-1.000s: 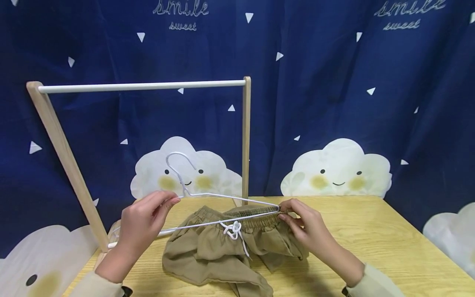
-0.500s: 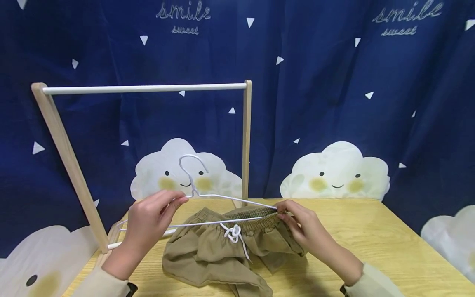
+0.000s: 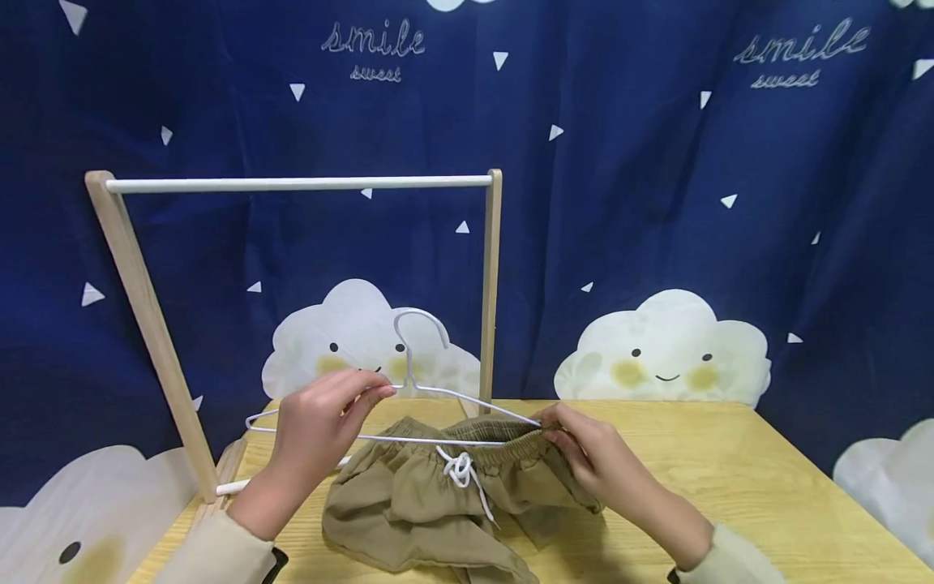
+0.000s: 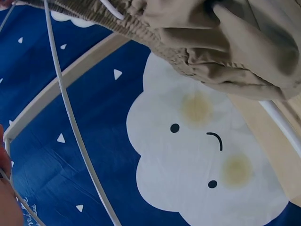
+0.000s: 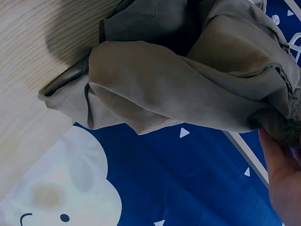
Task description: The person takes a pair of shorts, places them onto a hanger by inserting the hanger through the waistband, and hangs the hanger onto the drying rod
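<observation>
My left hand pinches the white wire hanger by its upper bar, just left of the hook, which points up. The hanger's right end has gone inside the elastic waistband of the khaki pants, so its tip is hidden. At the right side of that waistband, my right hand grips the gathered edge between thumb and fingers. A white drawstring is tied in a bow at the front. In the right wrist view, a pant leg hangs in folds beside my right fingers.
A small clothes rack with wooden posts and a white top rail stands behind and left of my hands. Beneath lies a light wooden table. A navy curtain with smiling clouds hangs behind it.
My left hand has moved right with the hanger, and the hanger's right end has slid into the waistband. My right hand still holds the waistband edge. The head view has tilted slightly up.
</observation>
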Motion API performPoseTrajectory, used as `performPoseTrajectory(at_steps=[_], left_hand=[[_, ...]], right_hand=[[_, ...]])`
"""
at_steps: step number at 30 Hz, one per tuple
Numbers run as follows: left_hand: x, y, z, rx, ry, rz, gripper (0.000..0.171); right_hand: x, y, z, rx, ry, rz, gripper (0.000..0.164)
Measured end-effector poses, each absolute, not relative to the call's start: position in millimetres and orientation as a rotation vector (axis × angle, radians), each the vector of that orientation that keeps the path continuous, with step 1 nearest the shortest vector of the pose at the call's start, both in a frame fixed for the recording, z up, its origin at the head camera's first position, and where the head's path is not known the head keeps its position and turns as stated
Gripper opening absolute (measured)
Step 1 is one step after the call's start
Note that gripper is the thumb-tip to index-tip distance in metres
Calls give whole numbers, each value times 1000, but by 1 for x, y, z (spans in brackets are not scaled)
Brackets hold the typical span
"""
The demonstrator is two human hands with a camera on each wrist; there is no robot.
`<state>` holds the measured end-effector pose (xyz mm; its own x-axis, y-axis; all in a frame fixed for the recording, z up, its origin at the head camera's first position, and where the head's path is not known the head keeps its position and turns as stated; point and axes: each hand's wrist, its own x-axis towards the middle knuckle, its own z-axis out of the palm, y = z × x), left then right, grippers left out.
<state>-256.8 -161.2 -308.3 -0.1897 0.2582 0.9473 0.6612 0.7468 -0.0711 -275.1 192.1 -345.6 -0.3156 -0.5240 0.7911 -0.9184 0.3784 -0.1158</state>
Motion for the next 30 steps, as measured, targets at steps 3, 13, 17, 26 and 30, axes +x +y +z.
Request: performPoseTrajectory(at_steps=[3, 13, 17, 26, 30], left_hand=[[-256, -156, -310, -736, -1783, -439, 33], [-254, -141, -316, -741, -1770, -460, 30], [-255, -136, -320, -739, -1773, -484, 27], [-254, -124, -324, -745, -1795, -500, 24], [-254, -121, -321, -745, -1782, -500, 23]], right_hand=[[-275, 190, -347, 1234, -1944, 748, 37], [-273, 181, -342, 1239, -1907, 778, 36], [-272, 179, -341, 1237, -1929, 803, 35], [-272, 170, -340, 1242, -1961, 816, 26], [-270, 169, -338, 1214, -1988, 832, 30]])
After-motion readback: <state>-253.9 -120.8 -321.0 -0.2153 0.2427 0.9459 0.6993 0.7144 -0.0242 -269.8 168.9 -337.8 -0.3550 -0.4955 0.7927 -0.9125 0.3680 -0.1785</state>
